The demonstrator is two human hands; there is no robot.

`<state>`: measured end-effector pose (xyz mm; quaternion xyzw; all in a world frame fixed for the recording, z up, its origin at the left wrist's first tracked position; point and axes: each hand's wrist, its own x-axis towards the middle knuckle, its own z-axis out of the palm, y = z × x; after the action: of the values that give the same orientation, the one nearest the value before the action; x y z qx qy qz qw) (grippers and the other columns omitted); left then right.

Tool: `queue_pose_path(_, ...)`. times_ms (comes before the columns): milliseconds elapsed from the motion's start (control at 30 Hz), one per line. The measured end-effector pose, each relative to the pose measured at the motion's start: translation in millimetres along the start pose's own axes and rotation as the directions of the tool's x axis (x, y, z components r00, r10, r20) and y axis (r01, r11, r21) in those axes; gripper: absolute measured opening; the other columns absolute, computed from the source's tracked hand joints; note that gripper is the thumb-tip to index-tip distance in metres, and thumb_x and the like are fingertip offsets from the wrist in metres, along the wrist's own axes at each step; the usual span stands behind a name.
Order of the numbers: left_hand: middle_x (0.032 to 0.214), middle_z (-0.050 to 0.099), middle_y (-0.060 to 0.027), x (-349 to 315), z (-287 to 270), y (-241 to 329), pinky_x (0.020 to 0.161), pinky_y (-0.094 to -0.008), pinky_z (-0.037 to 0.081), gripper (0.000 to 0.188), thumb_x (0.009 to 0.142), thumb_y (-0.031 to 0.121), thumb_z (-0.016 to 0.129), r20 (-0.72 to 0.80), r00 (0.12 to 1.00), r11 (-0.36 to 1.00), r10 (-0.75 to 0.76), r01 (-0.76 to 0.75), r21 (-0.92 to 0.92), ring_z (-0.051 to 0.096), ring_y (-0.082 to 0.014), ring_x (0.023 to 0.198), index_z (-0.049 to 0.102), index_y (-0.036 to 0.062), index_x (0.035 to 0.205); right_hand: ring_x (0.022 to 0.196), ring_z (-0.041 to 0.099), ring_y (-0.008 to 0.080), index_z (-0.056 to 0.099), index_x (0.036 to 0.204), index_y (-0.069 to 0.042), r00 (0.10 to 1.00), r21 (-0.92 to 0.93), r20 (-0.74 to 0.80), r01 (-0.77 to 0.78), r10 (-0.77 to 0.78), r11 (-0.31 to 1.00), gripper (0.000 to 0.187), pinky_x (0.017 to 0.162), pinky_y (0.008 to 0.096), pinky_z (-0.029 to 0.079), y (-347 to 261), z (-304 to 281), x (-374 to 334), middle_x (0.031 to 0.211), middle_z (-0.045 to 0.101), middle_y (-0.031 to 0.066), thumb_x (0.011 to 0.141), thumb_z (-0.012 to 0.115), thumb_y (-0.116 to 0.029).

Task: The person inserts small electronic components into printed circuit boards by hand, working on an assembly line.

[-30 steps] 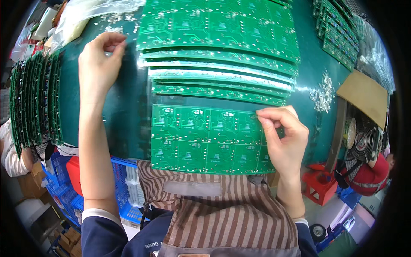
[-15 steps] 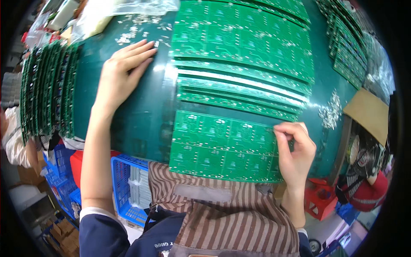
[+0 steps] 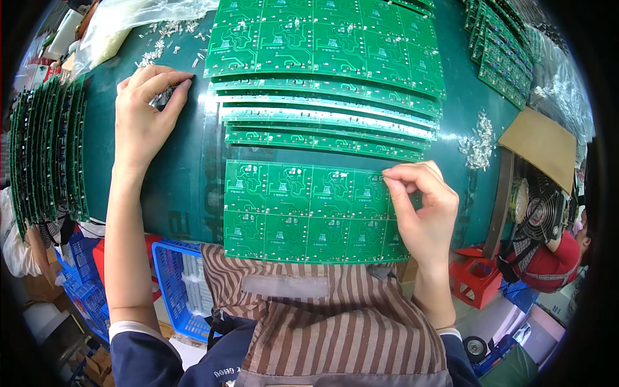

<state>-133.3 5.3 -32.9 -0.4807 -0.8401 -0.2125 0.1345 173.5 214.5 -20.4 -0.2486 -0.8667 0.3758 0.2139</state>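
A green circuit board (image 3: 287,215) lies in front of me at the table's near edge, marked into several repeated sections. My right hand (image 3: 425,209) is over its right end, thumb and forefinger pinched close together at the upper right part; whatever is between the tips is too small to make out. Out to the left, my left hand (image 3: 145,109) is above the table with thumb and forefinger nearly meeting. A tiny dark spot shows at those fingertips, and I cannot tell what it is. Small loose silvery components (image 3: 155,51) are scattered just beyond that hand.
More green boards (image 3: 322,45) overlap in a row beyond the near one. Upright boards (image 3: 48,148) stand at the left, and others (image 3: 506,68) lean at the far right. A pile of small parts (image 3: 478,142) lies right, near a cardboard piece (image 3: 540,147) and a fan (image 3: 541,213).
My left hand has gone from outstretched fingers among the loose components to a pinch, drawn slightly back. The right hand keeps its pinch at the board. The whole view has shifted.
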Motion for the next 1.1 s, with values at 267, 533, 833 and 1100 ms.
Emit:
queue_pose_path(267,0.096,0.073,-0.0111,9.6,-6.2,8.7,0.082,-0.0315,0.052,0.016,0.086,0.007,0.071,0.029,0.990,0.987,-0.134,0.136,-0.081,0.071,-0.0226,0.091,0.075,0.0033,0.101,0.078,0.065,0.0237,0.069,0.087,-0.002,0.997,-0.083,0.000,0.080,-0.080,0.993,0.012,0.068,0.0319,0.052,0.5,-1.5,-2.1,0.084,0.071,0.0091,0.081,0.069,0.008)
queue_pose_path(533,0.084,0.074,-0.0103,30.2,12.8,18.6,0.074,-0.0296,0.054,0.020,0.087,0.019,0.075,0.080,0.896,0.883,-0.438,0.445,-0.147,0.069,-0.0158,0.076,0.077,0.0035,0.100,0.080,0.065,0.0240,0.070,0.088,-0.002,0.998,-0.065,-0.010,0.058,-0.058,0.996,0.012,0.069,0.0315,0.052,-2.9,0.5,-1.7,0.087,0.069,0.0098,0.079,0.071,0.008)
queue_pose_path(833,0.087,0.071,-0.0121,22.3,-4.9,24.3,0.078,-0.0296,0.051,0.019,0.091,0.014,0.070,0.043,0.931,0.928,-0.362,0.364,-0.074,0.068,-0.0178,0.082,0.069,-0.0017,0.101,0.081,0.065,0.0242,0.070,0.088,-0.002,1.000,-0.039,0.002,0.004,-0.003,0.999,0.010,0.067,0.0319,0.053,-2.5,1.6,-0.5,0.089,0.068,0.0094,0.081,0.073,0.005)
queue_pose_path(1100,0.090,0.073,-0.0058,-31.7,-31.5,61.0,0.080,-0.0241,0.050,0.017,0.091,0.004,0.071,-0.011,0.882,0.828,-0.471,0.437,-0.351,0.064,-0.0102,0.085,0.074,-0.0043,0.105,0.083,0.065,0.0267,0.069,0.090,-0.001,1.000,-0.076,0.007,-0.005,0.006,0.997,0.011,0.071,0.0342,0.052,-4.0,0.3,-1.1,0.090,0.068,0.0104,0.081,0.071,0.005)
